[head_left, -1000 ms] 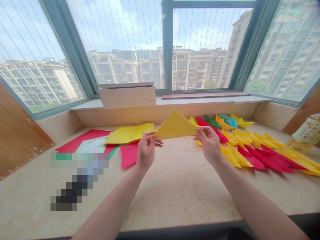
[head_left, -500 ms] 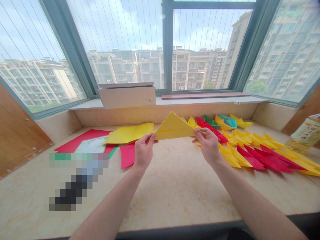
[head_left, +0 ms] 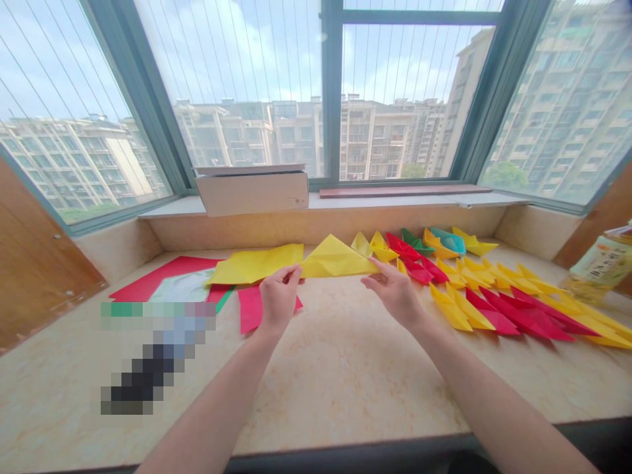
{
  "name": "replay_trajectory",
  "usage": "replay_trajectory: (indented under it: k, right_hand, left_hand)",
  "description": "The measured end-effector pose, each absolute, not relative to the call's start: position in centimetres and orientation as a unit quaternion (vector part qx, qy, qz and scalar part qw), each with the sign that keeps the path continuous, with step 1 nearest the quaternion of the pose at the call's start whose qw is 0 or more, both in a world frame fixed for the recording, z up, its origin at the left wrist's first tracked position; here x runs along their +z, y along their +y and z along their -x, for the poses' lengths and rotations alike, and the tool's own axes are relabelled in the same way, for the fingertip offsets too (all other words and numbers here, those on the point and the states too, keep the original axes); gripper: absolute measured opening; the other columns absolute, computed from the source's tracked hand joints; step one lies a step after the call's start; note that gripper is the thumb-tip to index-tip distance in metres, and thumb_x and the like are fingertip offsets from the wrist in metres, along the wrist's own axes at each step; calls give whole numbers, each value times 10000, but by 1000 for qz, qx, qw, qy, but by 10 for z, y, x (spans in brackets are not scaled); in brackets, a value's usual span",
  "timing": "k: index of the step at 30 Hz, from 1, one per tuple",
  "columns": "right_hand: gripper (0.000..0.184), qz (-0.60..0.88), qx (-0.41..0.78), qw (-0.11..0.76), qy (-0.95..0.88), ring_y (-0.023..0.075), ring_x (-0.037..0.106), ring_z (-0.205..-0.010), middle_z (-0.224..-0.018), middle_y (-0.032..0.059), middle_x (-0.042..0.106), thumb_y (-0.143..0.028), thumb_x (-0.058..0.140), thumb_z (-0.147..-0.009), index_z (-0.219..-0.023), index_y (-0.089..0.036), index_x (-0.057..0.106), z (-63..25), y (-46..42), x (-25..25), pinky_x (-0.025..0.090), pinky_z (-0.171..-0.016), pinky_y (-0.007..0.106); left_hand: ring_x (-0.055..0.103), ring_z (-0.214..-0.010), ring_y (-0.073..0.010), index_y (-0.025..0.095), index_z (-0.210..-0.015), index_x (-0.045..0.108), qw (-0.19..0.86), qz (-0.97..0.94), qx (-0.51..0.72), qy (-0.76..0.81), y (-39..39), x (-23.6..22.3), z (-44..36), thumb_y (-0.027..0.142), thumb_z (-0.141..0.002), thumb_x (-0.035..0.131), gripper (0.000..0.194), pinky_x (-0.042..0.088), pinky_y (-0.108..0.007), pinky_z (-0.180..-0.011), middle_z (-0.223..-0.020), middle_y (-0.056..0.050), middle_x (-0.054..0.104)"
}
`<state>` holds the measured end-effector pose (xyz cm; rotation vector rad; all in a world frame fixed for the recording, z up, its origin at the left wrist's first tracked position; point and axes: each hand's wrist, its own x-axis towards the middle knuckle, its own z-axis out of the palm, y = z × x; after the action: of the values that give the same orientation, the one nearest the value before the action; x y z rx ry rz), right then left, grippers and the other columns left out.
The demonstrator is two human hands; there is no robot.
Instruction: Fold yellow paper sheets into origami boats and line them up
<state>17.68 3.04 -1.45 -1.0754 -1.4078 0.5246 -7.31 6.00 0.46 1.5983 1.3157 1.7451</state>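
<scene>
A yellow folded paper (head_left: 336,257), peaked at the top with a straight lower edge, is stretched between my hands above the countertop. My left hand (head_left: 279,296) pinches its left corner, thumb and fingers together. At the right corner, my right hand (head_left: 395,296) grips the paper near its fingertips, while other fingers extend loosely below the edge. The front layer of the paper bulges slightly near its middle. Just behind its right side stand several folded paper boats (head_left: 382,247), yellow and red. A pink-red paper sheet (head_left: 249,309) lies partly behind my left hand.
Yellow sheets (head_left: 257,263) and a red sheet (head_left: 148,280) lie at the back left. Rows of yellow and red paper boats (head_left: 523,313) cover the right side. A labelled bottle (head_left: 602,263) stands far right. A white box (head_left: 251,191) rests on the sill.
Both hands and the yellow folded paper have shifted slightly left, the paper's peak dropping lower. My right hand has turned, its fingers more extended, and the paper's front now bulges.
</scene>
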Motion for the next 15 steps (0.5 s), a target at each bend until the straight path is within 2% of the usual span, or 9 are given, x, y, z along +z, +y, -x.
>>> replay_trajectory:
  k: [3,5,8,11,15]
  right_hand:
    - [413,449,178,604,-634,207,686,-814,-1002,51,730,-305,701,-822,-1229,-241,682,-180,33,-17,563,-764,379]
    - [327,449,161,600,-642,195,664,-773,-922,34,723,-278,641,-862,-1180,-250,711,-182,33,-17,547,-727,362]
    - [292,451,148,601,-644,186,648,-731,-847,26,704,-259,587,-894,-1150,-249,728,-184,32,-16,533,-688,349]
    - [283,453,123,611,-637,194,656,-753,-860,33,709,-250,578,-902,-1138,-254,735,-182,31,-14,538,-705,359]
    - [250,445,68,634,-629,234,665,-989,-1066,55,725,-251,596,-905,-1100,-274,750,-178,29,-12,532,-877,413]
  left_hand:
    - [740,-757,-238,181,-920,769,204,-620,601,461,59,1,71,319,-802,695,196,576,-344,-747,-821,-70,777]
    - [733,-880,-257,190,-984,762,200,-657,584,432,57,-2,66,332,-796,705,242,577,-371,-805,-967,-94,772]
    - [701,-1009,-272,195,-1075,741,181,-704,558,400,53,-4,60,310,-790,715,309,561,-399,-881,-1122,-115,736]
    - [710,-964,-263,210,-1061,749,171,-710,546,410,52,-4,61,243,-823,662,255,548,-409,-898,-1041,-92,761]
    - [730,-838,-246,224,-1034,764,200,-680,546,446,55,-4,66,230,-834,641,235,564,-381,-830,-872,-54,782]
